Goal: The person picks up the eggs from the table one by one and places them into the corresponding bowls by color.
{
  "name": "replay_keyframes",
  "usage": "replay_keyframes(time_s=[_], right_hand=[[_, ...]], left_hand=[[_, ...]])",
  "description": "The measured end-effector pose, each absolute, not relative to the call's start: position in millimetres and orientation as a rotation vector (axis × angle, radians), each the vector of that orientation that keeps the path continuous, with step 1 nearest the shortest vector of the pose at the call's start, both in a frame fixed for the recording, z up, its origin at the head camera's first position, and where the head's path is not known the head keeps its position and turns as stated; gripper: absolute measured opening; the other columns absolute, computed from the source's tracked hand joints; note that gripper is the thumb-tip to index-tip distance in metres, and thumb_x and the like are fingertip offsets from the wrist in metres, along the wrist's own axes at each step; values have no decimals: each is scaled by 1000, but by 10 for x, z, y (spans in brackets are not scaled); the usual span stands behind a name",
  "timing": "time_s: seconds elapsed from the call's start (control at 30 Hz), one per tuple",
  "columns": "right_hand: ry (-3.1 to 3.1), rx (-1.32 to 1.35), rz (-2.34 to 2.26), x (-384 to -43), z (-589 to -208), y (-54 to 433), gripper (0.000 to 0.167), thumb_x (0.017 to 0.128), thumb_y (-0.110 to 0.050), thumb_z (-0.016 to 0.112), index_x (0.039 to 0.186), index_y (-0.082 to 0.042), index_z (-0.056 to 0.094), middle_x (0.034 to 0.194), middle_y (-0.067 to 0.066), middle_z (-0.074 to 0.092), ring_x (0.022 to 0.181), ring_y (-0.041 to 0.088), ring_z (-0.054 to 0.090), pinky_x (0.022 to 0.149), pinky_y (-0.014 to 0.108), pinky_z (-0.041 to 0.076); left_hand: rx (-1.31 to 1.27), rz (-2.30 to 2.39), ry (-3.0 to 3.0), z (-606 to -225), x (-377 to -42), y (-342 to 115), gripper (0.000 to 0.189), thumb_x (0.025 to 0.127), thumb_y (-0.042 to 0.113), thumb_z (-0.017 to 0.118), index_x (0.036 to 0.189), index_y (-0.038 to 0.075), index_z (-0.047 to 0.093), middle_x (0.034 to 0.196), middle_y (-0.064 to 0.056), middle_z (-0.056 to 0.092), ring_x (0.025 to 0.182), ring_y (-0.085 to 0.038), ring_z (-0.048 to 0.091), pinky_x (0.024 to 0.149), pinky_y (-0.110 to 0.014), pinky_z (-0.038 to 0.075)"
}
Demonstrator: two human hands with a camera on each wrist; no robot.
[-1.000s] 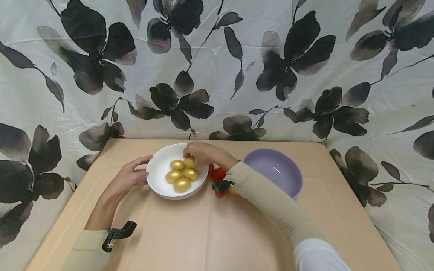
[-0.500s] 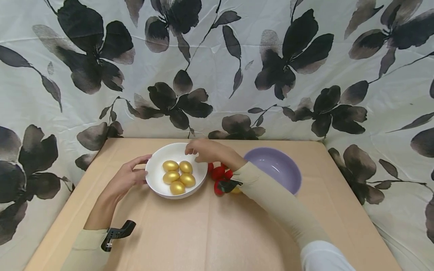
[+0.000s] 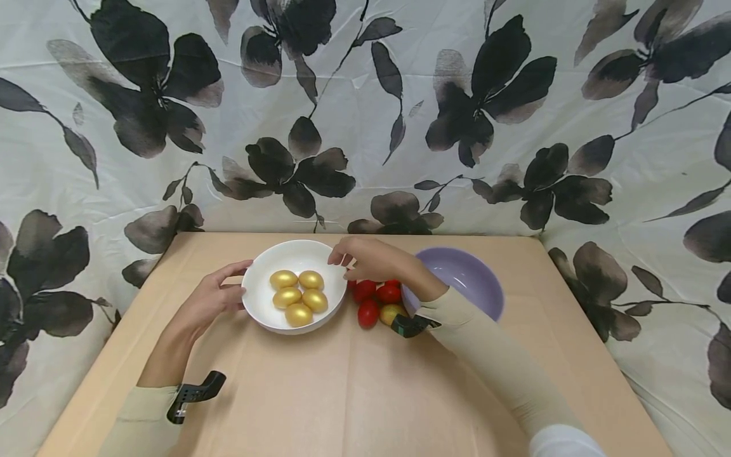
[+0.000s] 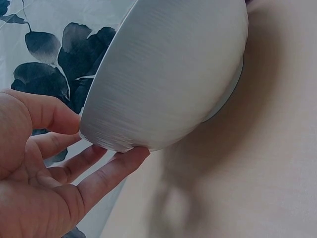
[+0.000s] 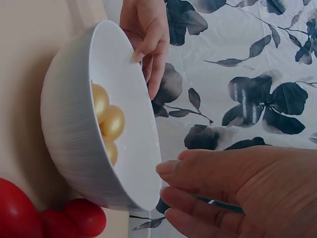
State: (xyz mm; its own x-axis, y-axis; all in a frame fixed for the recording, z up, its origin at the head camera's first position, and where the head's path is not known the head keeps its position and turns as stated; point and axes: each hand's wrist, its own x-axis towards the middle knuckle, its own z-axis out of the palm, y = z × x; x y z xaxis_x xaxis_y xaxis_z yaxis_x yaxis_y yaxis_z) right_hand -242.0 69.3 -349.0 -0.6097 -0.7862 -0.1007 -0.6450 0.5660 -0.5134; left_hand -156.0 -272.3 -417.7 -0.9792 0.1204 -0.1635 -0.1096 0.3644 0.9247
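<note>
The white bowl stands on the table, with several shiny golden eggs grouped inside it. My left hand holds the bowl's left rim; in the left wrist view its fingertips touch the outer wall. Over the bowl's right edge hovers my right hand, fingers loosely bent and nothing between them. In the right wrist view it is just beside the rim. Several smooth red eggs and a golden egg lie on the table below my right hand and wrist, partly hidden.
A purple bowl stands to the right, partly behind my right forearm. The light wooden table ends at a floral cloth hanging behind it. Each wrist wears a black strap mount.
My right hand has let go of a golden egg in the white bowl, then lifted and drawn right to the rim. The eggs shifted slightly left. My left hand stays at the rim.
</note>
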Motion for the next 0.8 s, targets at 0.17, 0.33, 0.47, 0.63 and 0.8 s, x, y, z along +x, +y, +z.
replay_keyframes(time_s=[0.17, 0.33, 0.47, 0.63, 0.8], right_hand=[[2469, -1121, -644, -2349, -3498, 802, 33, 91, -4, 73, 124, -5, 70, 123, 11, 68, 113, 26, 66, 93, 34, 57], [2502, -1078, -638, -2262, -3521, 905, 34, 90, -4, 74, 124, -6, 71, 122, 9, 67, 114, 28, 66, 92, 35, 58], [2517, -1085, -641, -2185, -3565, 990, 37, 88, -6, 78, 124, -7, 71, 123, 9, 67, 113, 28, 66, 93, 38, 57], [2495, -1042, -688, -2103, -3638, 1083, 39, 87, -4, 78, 125, -8, 70, 124, 12, 67, 111, 30, 65, 91, 39, 58], [2485, -999, -689, -2018, -3707, 1156, 44, 85, -3, 80, 127, -9, 69, 125, 11, 67, 113, 28, 64, 92, 38, 57]], left_hand=[[8, 1669, 2422, -4184, -1564, -2731, 63, 98, 4, 52, 158, 8, 34, 153, -23, 34, 124, -40, 58, 84, -35, 59], [13, 1675, 2417, -4203, -1568, -2740, 63, 98, 3, 52, 158, 7, 34, 153, -23, 35, 122, -36, 59, 85, -37, 59], [13, 1673, 2422, -4210, -1568, -2748, 63, 98, 3, 52, 158, 7, 34, 153, -24, 35, 122, -38, 59, 85, -37, 59], [15, 1670, 2426, -4201, -1562, -2746, 63, 98, 3, 52, 158, 7, 34, 153, -24, 35, 123, -41, 58, 85, -37, 60], [12, 1669, 2425, -4196, -1561, -2743, 63, 97, 3, 52, 158, 8, 34, 153, -24, 34, 123, -41, 58, 85, -37, 60]])
